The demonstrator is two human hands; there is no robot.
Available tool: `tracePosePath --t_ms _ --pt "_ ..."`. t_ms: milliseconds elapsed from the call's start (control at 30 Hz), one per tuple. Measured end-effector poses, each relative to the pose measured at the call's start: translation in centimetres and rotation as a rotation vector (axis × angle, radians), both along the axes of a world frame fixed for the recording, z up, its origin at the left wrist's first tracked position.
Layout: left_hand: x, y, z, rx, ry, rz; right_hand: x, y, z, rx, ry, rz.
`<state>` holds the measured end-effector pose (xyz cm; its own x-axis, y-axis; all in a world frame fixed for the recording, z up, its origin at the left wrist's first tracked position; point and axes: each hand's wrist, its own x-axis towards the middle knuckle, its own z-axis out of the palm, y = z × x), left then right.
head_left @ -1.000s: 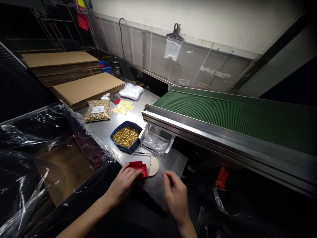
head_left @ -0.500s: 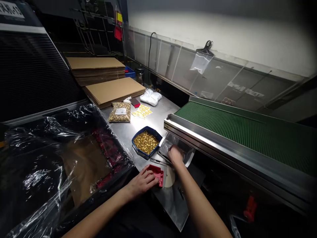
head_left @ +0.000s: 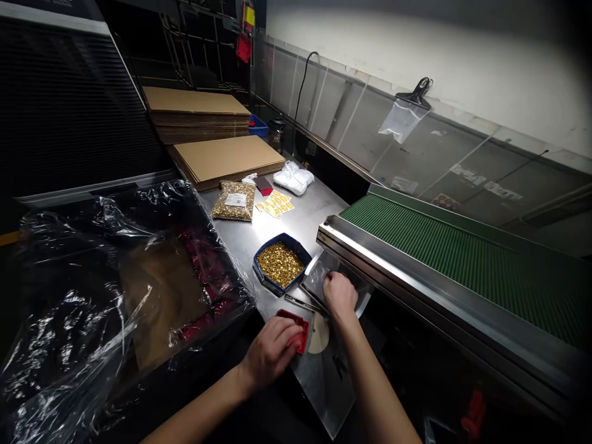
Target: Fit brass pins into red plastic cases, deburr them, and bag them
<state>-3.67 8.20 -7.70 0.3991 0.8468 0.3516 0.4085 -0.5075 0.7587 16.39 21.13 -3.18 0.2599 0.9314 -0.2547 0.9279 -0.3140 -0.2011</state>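
Observation:
My left hand (head_left: 271,350) is closed over the near left side of a red plastic part (head_left: 301,323), a shallow shell on the metal table. Its curled fingers cover much of the part. My right hand (head_left: 340,295) reaches into a metal tray (head_left: 365,302) at the conveyor's edge. Its fingers are bent together over clear plastic (head_left: 316,275) there, and what they pinch is hidden. Just left of that tray stands a blue bin (head_left: 259,277) full of small brass-coloured pieces (head_left: 280,265). A dark, slim tool (head_left: 303,302) lies between the bin and the red part.
A green conveyor belt (head_left: 430,246) runs along the right. On the left, a plastic-lined box (head_left: 222,243) holds dark red parts (head_left: 210,271). Farther back are a bag of brass pieces (head_left: 234,206), yellow stickers (head_left: 276,203), a white packet (head_left: 293,178) and cardboard sheets (head_left: 226,157).
The view has shifted, moving the scene slightly rightward. My left hand's fingers have curled in more around the red part. My right hand stays in the tray, its wrist turned a little.

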Motion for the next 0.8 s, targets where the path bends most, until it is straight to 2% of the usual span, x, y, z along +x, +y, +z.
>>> tracePosePath --t_ms 67,133,267,367,467,567,700,800 --pt "2.0 1.7 1.3 -0.096 -0.024 0.074 0.3 -0.2 0.8 0.043 0.034 -0.029" --pt "4.6 4.7 1.9 -0.170 -0.036 0.105 0.8 -0.2 1.6 0.085 0.088 -0.046" --pt "9.5 11.3 1.2 -0.303 0.011 0.049 2.0 -1.2 3.5 0.201 0.226 0.005" --pt "11.6 14.1 0.7 -0.391 0.059 -0.014 3.2 -4.0 4.7 0.309 0.337 0.065" --pt "11.7 13.7 1.2 -0.413 0.048 -0.031 4.8 -7.7 4.9 0.371 0.429 0.031" --pt "10.3 11.1 2.6 -0.370 -0.020 -0.023 5.9 -10.0 4.0 0.383 0.486 -0.052" --pt "8.3 8.2 4.4 -0.339 -0.122 -0.081 5.2 -9.5 2.6 0.361 0.554 -0.053" --pt "7.4 8.0 4.7 -0.385 -0.169 0.021 3.9 -8.2 2.6 0.350 0.545 -0.036"
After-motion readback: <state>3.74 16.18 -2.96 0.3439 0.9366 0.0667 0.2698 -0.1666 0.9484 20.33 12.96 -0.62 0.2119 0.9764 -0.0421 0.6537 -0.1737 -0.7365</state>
